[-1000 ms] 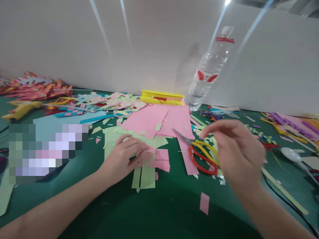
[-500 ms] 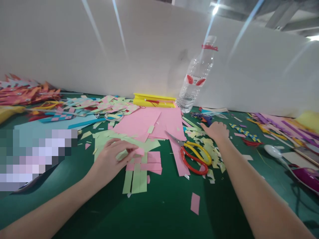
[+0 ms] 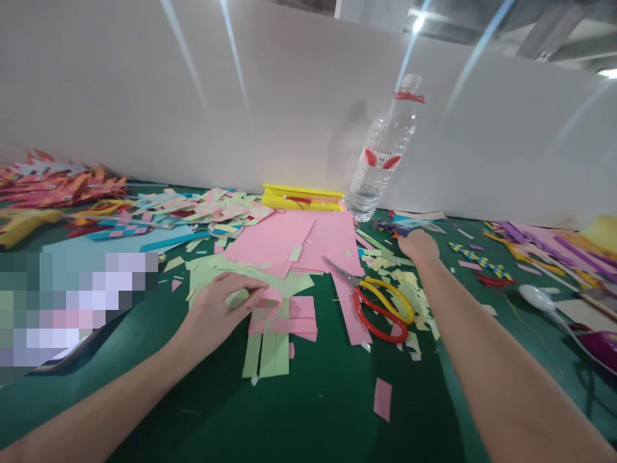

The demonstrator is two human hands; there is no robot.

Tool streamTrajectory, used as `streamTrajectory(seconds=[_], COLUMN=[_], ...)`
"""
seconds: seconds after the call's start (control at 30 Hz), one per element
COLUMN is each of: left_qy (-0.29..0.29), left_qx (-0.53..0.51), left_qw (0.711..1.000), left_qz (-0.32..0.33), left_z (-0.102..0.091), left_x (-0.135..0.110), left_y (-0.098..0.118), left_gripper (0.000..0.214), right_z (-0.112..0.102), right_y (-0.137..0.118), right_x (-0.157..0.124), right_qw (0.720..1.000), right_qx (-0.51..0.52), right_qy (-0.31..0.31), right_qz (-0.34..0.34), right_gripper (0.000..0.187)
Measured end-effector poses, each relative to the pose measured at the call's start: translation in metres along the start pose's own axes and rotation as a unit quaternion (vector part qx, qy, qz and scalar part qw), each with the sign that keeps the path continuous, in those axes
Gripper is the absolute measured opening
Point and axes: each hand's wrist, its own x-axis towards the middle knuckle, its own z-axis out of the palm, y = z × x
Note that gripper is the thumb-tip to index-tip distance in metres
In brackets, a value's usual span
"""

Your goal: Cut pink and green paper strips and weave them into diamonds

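Note:
My left hand (image 3: 231, 299) is closed in a pinch on the end of a pink paper strip (image 3: 270, 296). That strip belongs to a small weave of pink and light green paper strips (image 3: 277, 334) lying on the green table. My right hand (image 3: 419, 247) reaches far forward, touching or nearly touching a dark blue object (image 3: 399, 230) whose kind I cannot make out. Its fingertips are largely hidden behind the hand. Between my hands, scissors (image 3: 359, 281) with one yellow and one red handle rest on a pink strip.
Pink sheets (image 3: 332, 241) and a yellow holder (image 3: 303, 200) lie ahead. A water bottle (image 3: 380, 154) leans by the white partition. Green paper scraps (image 3: 409, 283) surround my right wrist. A glue gun (image 3: 29, 222) lies left; a purple-and-white tool (image 3: 540, 299) lies right.
My right hand has moved slightly forward and left to the dark blue object, and its fingers have turned out of view. My left hand keeps its pinch. The view has shifted slightly.

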Motion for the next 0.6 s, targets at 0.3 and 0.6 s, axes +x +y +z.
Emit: streamTrajectory(seconds=[0.3,0.6], left_qy=[-0.005,-0.024], left_qx=[-0.010,0.013], left_qw=[1.000,0.999], left_qz=[-0.014,-0.021], left_z=[-0.001,0.004], left_x=[0.000,0.001], left_y=[-0.002,-0.001], left_gripper=[0.032,0.032], right_z=[-0.024,-0.038], right_y=[-0.003,-0.011], right_x=[-0.022,-0.130], right_qw=[0.998,0.977], right_qx=[0.031,0.089], right_qy=[0.028,0.016], right_qz=[-0.051,-0.193], right_gripper=[0.040,0.049])
